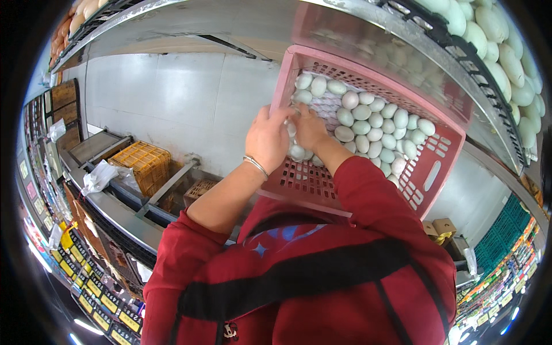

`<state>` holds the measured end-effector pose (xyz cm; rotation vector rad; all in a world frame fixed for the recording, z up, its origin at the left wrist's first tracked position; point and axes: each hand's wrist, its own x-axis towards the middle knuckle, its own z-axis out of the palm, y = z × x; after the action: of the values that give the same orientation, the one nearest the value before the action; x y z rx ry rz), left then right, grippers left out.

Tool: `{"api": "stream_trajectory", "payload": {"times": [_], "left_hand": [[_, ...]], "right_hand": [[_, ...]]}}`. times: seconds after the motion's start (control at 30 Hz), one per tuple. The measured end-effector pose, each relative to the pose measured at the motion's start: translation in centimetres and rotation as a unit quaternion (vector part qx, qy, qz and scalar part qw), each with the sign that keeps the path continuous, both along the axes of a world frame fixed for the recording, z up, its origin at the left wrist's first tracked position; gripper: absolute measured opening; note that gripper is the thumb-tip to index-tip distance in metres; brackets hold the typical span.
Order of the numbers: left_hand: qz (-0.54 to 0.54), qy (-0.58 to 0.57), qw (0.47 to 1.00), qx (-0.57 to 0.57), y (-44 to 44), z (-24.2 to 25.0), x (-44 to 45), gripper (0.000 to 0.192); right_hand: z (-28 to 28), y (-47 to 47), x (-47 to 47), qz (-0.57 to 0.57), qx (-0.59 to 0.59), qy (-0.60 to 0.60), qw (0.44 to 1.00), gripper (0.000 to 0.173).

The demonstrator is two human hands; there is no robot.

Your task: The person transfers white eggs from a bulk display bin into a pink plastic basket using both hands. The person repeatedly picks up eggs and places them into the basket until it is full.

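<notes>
A pink plastic crate with slotted walls is tilted in front of my body. Pale green and whitish eggs cover much of its bottom, over a white netted liner. My left hand, a metal bangle at its wrist, reaches over the crate's left wall. My right hand is down inside, its fingertips meeting the left hand's near that wall. Eggs lie right around and partly beneath both hands. Whether either hand grips an egg is hidden by the fingers.
A metal shelf edge with a reflective panel borders the crate above. Heaped pale eggs fill a black tray at upper right. A yellow plastic crate sits in a metal frame at left, beside a white plastic bag. Green crates stand at right.
</notes>
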<state>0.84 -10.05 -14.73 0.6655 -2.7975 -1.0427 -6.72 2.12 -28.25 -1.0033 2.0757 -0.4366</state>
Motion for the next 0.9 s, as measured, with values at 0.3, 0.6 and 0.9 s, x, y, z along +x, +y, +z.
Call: {"api": "stream_trajectory", "payload": {"times": [0.3, 0.6, 0.9], "left_hand": [[-0.003, 0.003, 1.000, 0.006, 0.0, 0.0, 0.0, 0.029], [0.002, 0.005, 0.999, 0.039, 0.2, 0.5, -0.2, 0.032], [-0.003, -0.006, 1.000, 0.015, 0.1, 0.7, -0.1, 0.026]], "right_hand": [[1.8, -0.8, 1.8, -0.014, 0.135, 0.059, 0.989, 0.064], [1.0, -0.5, 0.8, -0.014, 0.102, 0.050, 0.993, 0.060], [-0.8, -2.1, 0.7, -0.037, 0.151, -0.002, 0.988, 0.053]]}}
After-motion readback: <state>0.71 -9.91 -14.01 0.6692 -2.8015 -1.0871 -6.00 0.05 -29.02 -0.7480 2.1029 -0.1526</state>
